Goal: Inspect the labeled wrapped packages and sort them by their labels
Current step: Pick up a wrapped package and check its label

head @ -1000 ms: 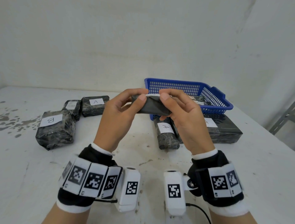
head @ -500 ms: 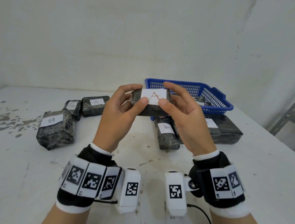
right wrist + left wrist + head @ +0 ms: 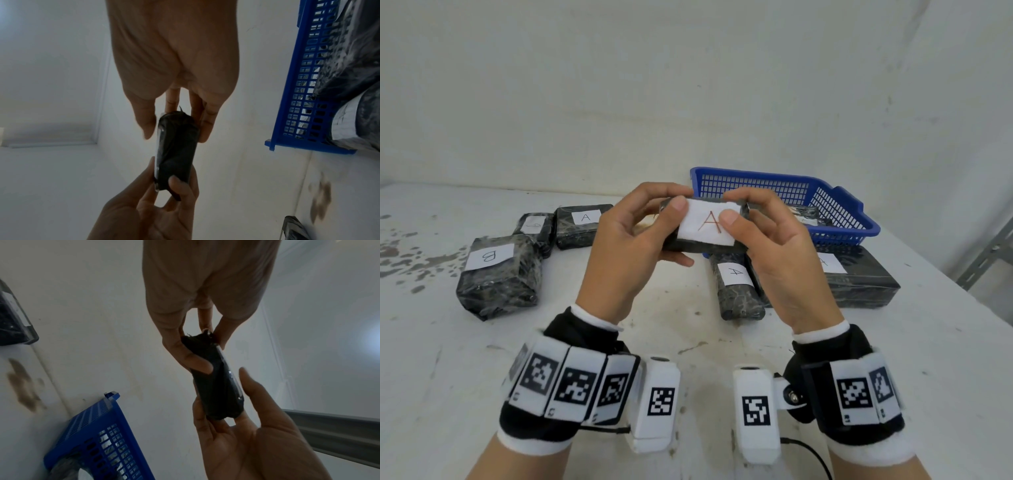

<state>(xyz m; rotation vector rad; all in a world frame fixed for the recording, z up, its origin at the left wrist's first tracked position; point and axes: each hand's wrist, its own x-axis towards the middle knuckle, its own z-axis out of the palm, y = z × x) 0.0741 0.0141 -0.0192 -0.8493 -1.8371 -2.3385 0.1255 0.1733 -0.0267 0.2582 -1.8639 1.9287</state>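
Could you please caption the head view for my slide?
Both hands hold a black wrapped package, its A label facing up.

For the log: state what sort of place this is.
Probably a bare workroom set up for sorting: a stained white table, a plain white wall, a blue plastic basket and lettered black-wrapped packages.

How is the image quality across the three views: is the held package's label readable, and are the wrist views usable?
Head view: evenly lit and sharp; the A label on the held package reads clearly between left hand and right hand. Left wrist view: backlit, package nearly black, glare at right. Right wrist view: similarly dim, label edge-on, blue basket bent by wide-angle distortion.
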